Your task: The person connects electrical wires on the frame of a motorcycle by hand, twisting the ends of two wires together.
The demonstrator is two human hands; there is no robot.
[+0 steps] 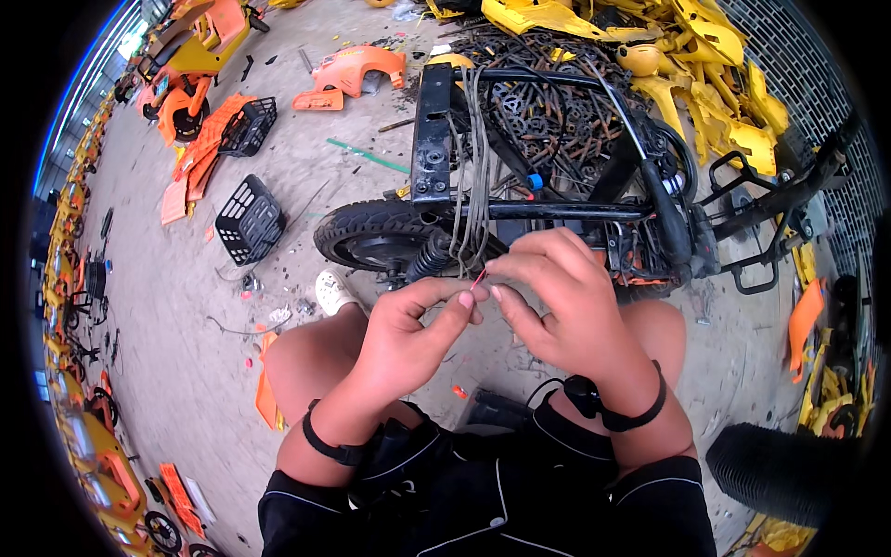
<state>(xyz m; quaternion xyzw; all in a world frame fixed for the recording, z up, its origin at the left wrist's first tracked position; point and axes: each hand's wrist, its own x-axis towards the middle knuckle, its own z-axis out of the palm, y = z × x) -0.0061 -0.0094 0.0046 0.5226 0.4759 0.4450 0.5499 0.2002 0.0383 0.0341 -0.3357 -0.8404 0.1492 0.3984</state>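
1. Pinching a thin red wire (478,279) between thumb and fingers, the left hand (408,330) is clamped on it in the head view, the only view here. The wire's short visible length slants up and rightward from the thumb tip.

2. The right hand (571,302) faces it from just beside, its thumb and index fingertips apart. The index fingertip lies at or very near the wire's upper end; whether it touches or grips, I cannot tell.

3. The wire sits between the two hands, in front of the person's knees and near the lower end of a hanging grey cable bundle (477,139). Whether it belongs to that bundle is hidden by the fingers.

4. The bundle drapes over the black tubular frame (575,212) of a stripped two-wheeler, close to its coil-spring shock absorber (430,255) and treaded tyre (357,227). Beyond the frame lies a heap of dark metal parts (529,111).

5. The step in hand looks like close fingertip work on the wire, perhaps separating or twisting its end; the exact action is too small to tell.

6. The next move, I judge, calls for a firm left pinch and a precise right thumb-and-index grip on the wire's end, without tugging the bundle.
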